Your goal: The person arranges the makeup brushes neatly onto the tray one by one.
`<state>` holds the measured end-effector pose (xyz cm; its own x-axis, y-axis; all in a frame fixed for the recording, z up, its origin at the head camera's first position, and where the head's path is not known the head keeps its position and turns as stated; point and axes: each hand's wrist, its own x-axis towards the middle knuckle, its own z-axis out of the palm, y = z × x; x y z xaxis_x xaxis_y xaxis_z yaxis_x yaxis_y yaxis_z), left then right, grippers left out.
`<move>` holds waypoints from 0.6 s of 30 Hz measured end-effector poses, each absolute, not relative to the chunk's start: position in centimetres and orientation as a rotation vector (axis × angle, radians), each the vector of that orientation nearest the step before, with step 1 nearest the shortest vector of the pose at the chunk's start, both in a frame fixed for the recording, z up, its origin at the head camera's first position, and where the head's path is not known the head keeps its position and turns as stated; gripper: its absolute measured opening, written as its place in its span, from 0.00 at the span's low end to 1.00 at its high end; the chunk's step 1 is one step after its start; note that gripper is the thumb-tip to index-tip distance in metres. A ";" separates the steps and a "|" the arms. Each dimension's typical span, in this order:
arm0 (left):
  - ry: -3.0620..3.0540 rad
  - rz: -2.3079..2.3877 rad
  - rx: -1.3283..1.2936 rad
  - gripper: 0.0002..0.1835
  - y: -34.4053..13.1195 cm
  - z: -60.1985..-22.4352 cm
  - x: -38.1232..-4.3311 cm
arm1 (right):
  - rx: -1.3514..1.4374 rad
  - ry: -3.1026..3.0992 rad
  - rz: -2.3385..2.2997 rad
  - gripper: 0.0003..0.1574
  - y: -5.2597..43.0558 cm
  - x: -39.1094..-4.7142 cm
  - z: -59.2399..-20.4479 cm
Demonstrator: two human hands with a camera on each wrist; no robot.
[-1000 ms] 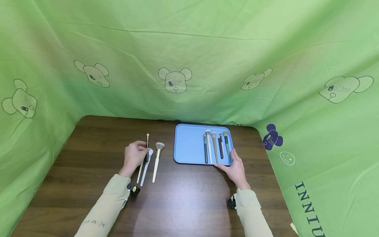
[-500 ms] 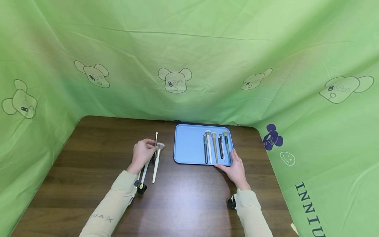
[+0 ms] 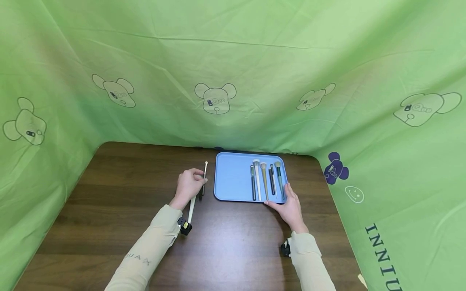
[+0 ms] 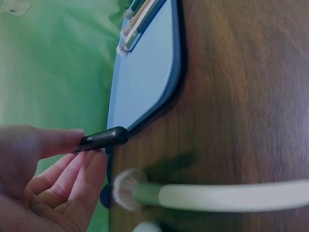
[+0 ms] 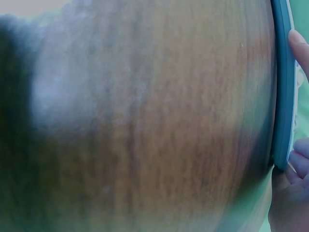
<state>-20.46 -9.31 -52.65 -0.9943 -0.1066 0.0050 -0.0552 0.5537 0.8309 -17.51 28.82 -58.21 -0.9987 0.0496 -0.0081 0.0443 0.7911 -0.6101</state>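
My left hand (image 3: 188, 185) pinches a dark-handled makeup brush (image 4: 104, 139) between thumb and fingers, its small tip pointing away from me, just left of the blue tray (image 3: 233, 182). A white-handled makeup brush (image 4: 231, 197) lies on the table below that hand; in the head view the hand covers its bristles. At the tray's near right corner, my right hand (image 3: 290, 206) holds the rim, thumb along the near edge and fingers along the right side. Several makeup brushes (image 3: 263, 182) lie side by side in the tray's right part.
A brown wooden table (image 3: 120, 194) carries everything. Green cloth (image 3: 218, 52) with printed bear heads hangs behind it and at both sides. More brushes from the earlier frames are hidden under the left arm; one pale tip (image 4: 147, 227) shows in the left wrist view.
My left hand has moved right with the dark-handled brush, passing over the loose white-handled brushes toward the tray's left edge. The right hand and the tray have stayed in place.
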 end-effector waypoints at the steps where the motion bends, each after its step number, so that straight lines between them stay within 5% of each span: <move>1: -2.725 -1.450 0.140 0.14 -9.0 -52.7 -20.5 | -0.078 -2.965 1.008 0.74 28.8 -17.5 -58.2; 18: -2.729 -1.509 0.088 0.12 -5.3 -53.5 -21.7 | -0.080 -2.951 1.007 0.75 28.9 -17.7 -58.6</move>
